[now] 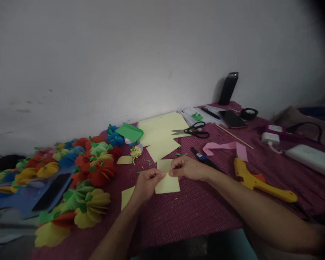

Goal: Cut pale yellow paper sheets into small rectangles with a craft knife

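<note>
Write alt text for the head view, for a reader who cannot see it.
A person's left hand and right hand pinch pale yellow paper above a dark red checked cloth. Colourful paper flowers crowd the left; black-handled scissors lie on a larger yellow sheet beyond, and a yellow glue gun lies to the right.

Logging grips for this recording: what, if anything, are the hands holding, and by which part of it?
The left hand and right hand appear to pinch pale yellow paper near its middle; the fingers hide the exact contact.
</note>
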Demonstrator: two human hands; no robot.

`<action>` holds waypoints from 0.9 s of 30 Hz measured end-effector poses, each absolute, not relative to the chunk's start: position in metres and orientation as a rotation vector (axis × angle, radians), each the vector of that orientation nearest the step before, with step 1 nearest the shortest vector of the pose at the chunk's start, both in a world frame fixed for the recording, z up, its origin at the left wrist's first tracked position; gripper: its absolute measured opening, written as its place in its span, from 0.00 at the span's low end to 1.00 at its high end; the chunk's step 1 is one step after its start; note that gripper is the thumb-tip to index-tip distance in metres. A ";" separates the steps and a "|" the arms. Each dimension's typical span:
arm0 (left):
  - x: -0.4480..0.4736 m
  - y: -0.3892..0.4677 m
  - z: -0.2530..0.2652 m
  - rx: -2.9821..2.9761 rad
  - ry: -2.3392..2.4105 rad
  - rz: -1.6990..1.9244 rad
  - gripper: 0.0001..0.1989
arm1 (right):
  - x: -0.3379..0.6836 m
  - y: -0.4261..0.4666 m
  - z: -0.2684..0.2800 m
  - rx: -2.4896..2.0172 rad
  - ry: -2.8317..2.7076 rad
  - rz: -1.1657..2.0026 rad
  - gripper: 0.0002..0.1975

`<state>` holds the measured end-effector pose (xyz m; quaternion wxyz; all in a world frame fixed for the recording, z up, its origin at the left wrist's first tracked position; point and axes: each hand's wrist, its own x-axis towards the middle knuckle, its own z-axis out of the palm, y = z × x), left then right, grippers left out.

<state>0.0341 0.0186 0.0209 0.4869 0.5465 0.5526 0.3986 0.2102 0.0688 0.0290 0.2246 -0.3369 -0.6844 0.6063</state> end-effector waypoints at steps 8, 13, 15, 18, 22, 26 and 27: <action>-0.014 0.011 0.061 1.086 1.549 1.323 0.13 | 0.208 0.067 0.030 -0.984 -1.644 1.683 0.10; -0.006 -0.014 0.046 1.004 1.426 1.226 0.19 | 0.194 0.060 0.023 -0.962 -1.550 1.679 0.10; 0.005 -0.022 0.035 0.986 1.366 1.169 0.15 | 0.190 0.055 0.022 -0.940 -1.564 1.692 0.11; 0.012 -0.026 0.024 0.923 1.364 1.247 0.13 | 0.188 0.050 0.022 -0.904 -1.603 1.774 0.11; 0.010 -0.023 0.025 0.876 1.433 1.430 0.13 | 0.190 0.046 0.022 -0.828 -1.741 1.924 0.13; 0.022 -0.025 0.027 0.881 1.332 1.426 0.14 | 0.189 0.042 0.023 -0.792 -1.856 1.914 0.14; 0.024 -0.026 0.029 0.883 1.314 1.405 0.15 | 0.189 0.041 0.024 -0.777 -1.891 1.890 0.14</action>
